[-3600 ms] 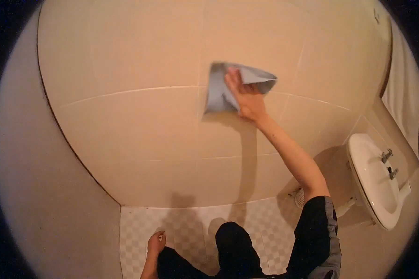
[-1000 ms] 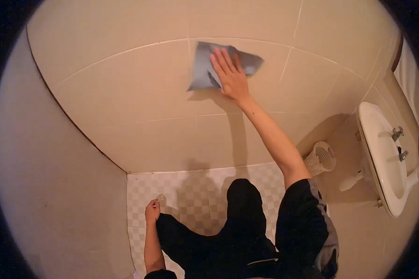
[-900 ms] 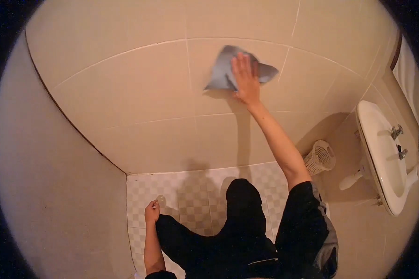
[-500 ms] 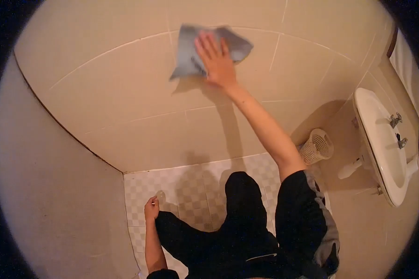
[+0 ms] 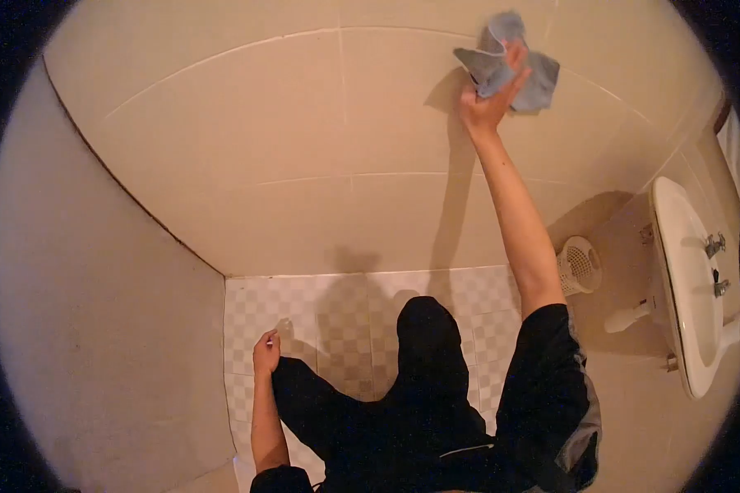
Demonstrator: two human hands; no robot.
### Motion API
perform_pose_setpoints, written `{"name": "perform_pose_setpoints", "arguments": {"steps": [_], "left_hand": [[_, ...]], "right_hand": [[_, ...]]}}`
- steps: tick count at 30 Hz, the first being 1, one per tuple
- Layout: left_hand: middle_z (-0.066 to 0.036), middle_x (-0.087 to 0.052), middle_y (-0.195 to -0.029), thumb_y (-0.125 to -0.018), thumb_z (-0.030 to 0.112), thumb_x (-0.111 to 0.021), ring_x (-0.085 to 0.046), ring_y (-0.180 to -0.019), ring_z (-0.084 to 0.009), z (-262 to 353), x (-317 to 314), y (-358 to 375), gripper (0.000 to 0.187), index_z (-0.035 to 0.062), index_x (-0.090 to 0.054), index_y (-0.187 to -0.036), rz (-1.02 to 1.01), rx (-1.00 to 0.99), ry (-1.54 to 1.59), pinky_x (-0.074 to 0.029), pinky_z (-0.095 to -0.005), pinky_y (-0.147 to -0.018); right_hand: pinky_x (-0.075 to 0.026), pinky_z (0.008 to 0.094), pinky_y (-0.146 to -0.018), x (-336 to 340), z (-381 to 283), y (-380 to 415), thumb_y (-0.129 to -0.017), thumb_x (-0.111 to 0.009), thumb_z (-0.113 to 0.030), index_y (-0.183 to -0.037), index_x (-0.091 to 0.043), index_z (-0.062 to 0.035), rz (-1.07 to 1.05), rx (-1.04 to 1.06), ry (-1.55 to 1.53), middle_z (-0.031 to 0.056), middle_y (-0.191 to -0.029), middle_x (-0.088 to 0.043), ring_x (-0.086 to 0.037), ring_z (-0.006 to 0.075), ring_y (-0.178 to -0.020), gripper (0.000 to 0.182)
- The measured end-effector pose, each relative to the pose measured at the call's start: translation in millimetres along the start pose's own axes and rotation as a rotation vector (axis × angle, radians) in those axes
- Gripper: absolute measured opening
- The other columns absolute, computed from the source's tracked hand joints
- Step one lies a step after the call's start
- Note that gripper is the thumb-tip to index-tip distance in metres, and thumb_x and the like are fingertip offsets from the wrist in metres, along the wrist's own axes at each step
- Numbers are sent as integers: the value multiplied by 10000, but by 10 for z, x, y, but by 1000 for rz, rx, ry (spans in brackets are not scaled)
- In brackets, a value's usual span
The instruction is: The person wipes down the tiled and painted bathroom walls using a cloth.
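A crumpled blue-grey cloth (image 5: 541, 82) is against the beige tiled wall (image 5: 263, 107), high and right of the middle. My right hand (image 5: 495, 92) holds it, the arm stretched up and the fingers partly blurred and covered by folds of cloth. Low on the left, my left hand (image 5: 265, 349) hangs beside my left knee with its fingers curled together. Whether anything small is between those fingers cannot be made out. A small pale, see-through thing (image 5: 284, 327) shows just beyond them against the floor.
At the right, a white sink (image 5: 692, 287) with two taps (image 5: 718, 245) juts from the wall. A white perforated basket (image 5: 580, 264) stands in the corner below it. A grey wall (image 5: 115, 312) bounds the left side, above a checkered tile floor (image 5: 345, 329).
My right hand has moved right and slightly up along the wall with the cloth, which is now more bunched. The view has shifted slightly. My left hand remains by my knee.
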State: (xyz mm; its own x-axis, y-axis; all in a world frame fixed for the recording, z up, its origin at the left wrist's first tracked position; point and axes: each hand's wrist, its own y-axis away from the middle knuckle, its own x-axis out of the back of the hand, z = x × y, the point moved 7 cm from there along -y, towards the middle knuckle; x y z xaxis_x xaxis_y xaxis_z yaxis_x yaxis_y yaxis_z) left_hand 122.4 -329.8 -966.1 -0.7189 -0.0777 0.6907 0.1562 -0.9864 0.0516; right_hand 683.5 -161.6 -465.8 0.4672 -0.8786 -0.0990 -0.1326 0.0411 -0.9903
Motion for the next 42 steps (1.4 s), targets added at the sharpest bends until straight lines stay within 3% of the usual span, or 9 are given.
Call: {"name": "perform_pose_setpoints", "arguments": {"steps": [4,8,15,18,19,21,30,37,42], "left_hand": [[-167,-720,-1022,-941,358,-591,-705,-871,-272,48,-26,19,362,121,-676,-1202,-25,20,51,-543,-363,-797],[-165,-718,-1029,-934,333,-593,-705,-865,-279,143,-96,93,359,124,-666,-1217,-56,25,-18,-543,-373,-806],[-169,-711,-1046,-932,329,-594,-709,-854,-278,40,81,115,359,118,-661,-1215,-55,77,90,-544,-372,-801],[-170,-709,-1057,-932,334,-590,-710,-859,-276,-87,13,70,361,118,-663,-1212,-40,61,141,-544,-376,-797],[-170,-709,-1057,-932,334,-590,-710,-859,-276,-89,-6,53,361,118,-663,-1212,-43,65,139,-544,-376,-797],[-174,-710,-1055,-934,342,-582,-711,-871,-285,-50,-59,-16,363,124,-664,-1212,-76,79,46,-545,-384,-799],[-161,-717,-1039,-929,341,-569,-707,-910,-294,147,-111,-160,354,155,-668,-1214,-103,63,-36,-542,-400,-832],[-157,-715,-1043,-936,351,-568,-703,-919,-285,307,-62,-54,358,154,-664,-1219,-102,50,-64,-541,-398,-833],[-155,-713,-1055,-946,356,-569,-704,-903,-280,397,20,26,356,140,-667,-1211,-99,117,-92,-540,-396,-818]], "right_hand": [[-45,528,-1208,-262,-532,180,-818,-504,-509,-1501,-352,-56,-217,213,12,73,-1610,-275,-181,242,-1508,834],[-45,555,-1200,-398,-417,1246,-807,-417,-708,-1549,-255,-74,-799,652,825,90,-1632,-202,-146,259,-1517,989],[65,538,-1193,41,-4,1052,-815,-216,-861,-1530,-247,15,-333,19,160,186,-1623,-162,-95,337,-1515,1131],[58,497,-1203,-129,-199,529,-799,-513,-246,-1501,-279,50,-28,17,13,204,-1599,-234,-123,339,-1512,797],[-6,493,-1212,-263,-156,443,-829,-445,-615,-1500,-313,15,77,-71,-51,194,-1595,-253,-178,322,-1502,930],[-24,505,-1210,-434,-509,286,-841,-454,-569,-1501,-333,-6,70,30,-235,172,-1589,-279,-193,308,-1500,875],[-156,525,-1183,-1255,-1340,1779,-786,-479,-540,-1563,-220,-94,-1015,560,533,52,-1643,-184,-170,217,-1515,933],[-211,483,-1178,-478,-493,2971,-755,-608,-204,-1555,-242,-100,-1245,378,224,56,-1634,-210,-205,210,-1505,886],[-97,540,-1198,202,428,2961,-768,-530,-576,-1553,-211,-45,-1118,331,628,170,-1626,-172,-123,306,-1518,1000]]}}
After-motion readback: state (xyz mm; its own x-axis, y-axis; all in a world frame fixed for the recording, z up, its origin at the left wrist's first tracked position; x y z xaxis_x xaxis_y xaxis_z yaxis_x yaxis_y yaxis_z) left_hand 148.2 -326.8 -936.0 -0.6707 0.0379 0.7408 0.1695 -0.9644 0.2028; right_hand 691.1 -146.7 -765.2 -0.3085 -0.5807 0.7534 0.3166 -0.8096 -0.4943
